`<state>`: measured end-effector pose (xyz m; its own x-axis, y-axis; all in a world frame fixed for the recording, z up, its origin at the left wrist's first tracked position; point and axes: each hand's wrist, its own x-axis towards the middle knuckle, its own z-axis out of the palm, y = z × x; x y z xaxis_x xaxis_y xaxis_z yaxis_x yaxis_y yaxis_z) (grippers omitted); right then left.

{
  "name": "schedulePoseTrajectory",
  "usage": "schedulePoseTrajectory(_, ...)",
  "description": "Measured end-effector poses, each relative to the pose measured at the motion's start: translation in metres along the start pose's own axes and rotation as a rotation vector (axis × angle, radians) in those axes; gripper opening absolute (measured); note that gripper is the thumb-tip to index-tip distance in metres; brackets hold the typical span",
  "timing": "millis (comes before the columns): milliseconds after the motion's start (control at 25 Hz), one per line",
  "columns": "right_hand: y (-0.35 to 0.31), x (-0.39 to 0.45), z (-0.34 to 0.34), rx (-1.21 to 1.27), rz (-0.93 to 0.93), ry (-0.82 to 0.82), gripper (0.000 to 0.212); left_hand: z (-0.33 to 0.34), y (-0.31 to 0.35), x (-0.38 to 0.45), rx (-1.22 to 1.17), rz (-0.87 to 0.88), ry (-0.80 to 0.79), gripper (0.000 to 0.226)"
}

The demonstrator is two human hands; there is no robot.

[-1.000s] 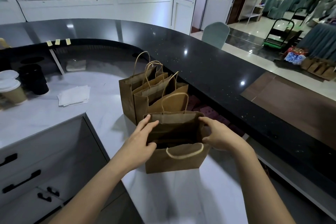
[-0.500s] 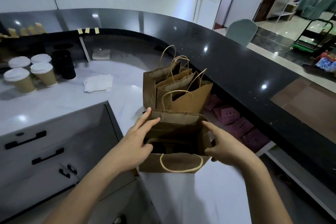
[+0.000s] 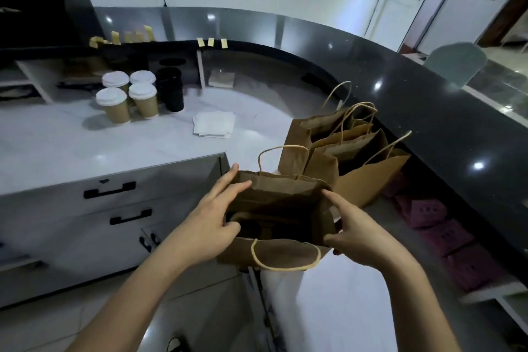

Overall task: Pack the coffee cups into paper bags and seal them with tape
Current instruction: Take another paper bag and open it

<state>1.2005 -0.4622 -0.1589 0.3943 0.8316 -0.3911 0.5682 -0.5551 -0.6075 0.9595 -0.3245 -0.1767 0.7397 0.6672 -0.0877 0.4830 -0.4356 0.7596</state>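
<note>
Opening step: left hand [image 3: 211, 217] and right hand [image 3: 354, 233], each grip holding a side, spreading near paper bag [image 3: 281, 214] at table [image 3: 171, 148] edge. Next: fetching lidded coffee cups [image 3: 128, 100], far left.

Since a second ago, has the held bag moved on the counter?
Yes. The held bag sits nearer the white counter's front corner, farther from the standing bags.

The inside of the open paper bag [image 3: 274, 208] at lower centre was too dark to make out. Its near corner hid part of the right hand [image 3: 360, 234]. Both forearms ran off the bottom edge. The purple packets [image 3: 440, 234] at lower right were blurred, and items on the upper-left shelf [image 3: 37, 80] were indistinct.
</note>
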Motion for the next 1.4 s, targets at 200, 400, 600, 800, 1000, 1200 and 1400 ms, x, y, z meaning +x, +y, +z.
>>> schedulePoseTrajectory(200,-0.048,0.032,0.018,-0.053,-0.092,-0.016,0.096,-0.041,-0.031,-0.005,-0.011,-0.053,0.056,0.079)
schedulePoseTrajectory(400,-0.099,0.063,0.040,-0.071,-0.144,-0.061,0.097,-0.085,-0.067,-0.007,-0.001,-0.053,0.122,0.079)
schedulePoseTrajectory(600,-0.150,0.097,0.066,-0.098,-0.167,-0.113,0.095,-0.129,-0.106,-0.012,-0.012,-0.076,0.183,0.080)
schedulePoseTrajectory(800,-0.208,0.130,0.103,-0.163,-0.230,-0.151,0.095,-0.177,-0.151,-0.023,-0.034,-0.121,0.241,0.079)
schedulePoseTrajectory(1000,-0.268,0.159,0.146,-0.166,-0.304,-0.174,0.096,-0.223,-0.193,-0.045,-0.033,-0.173,0.321,0.079)
schedulePoseTrajectory(1200,-0.321,0.176,0.181,-0.205,-0.376,-0.228,0.094,-0.257,-0.228,-0.067,-0.050,-0.247,0.379,0.081)
schedulePoseTrajectory(1400,-0.357,0.194,0.195,-0.242,-0.420,-0.248,0.093,-0.276,-0.250,-0.068,-0.069,-0.309,0.429,0.081)
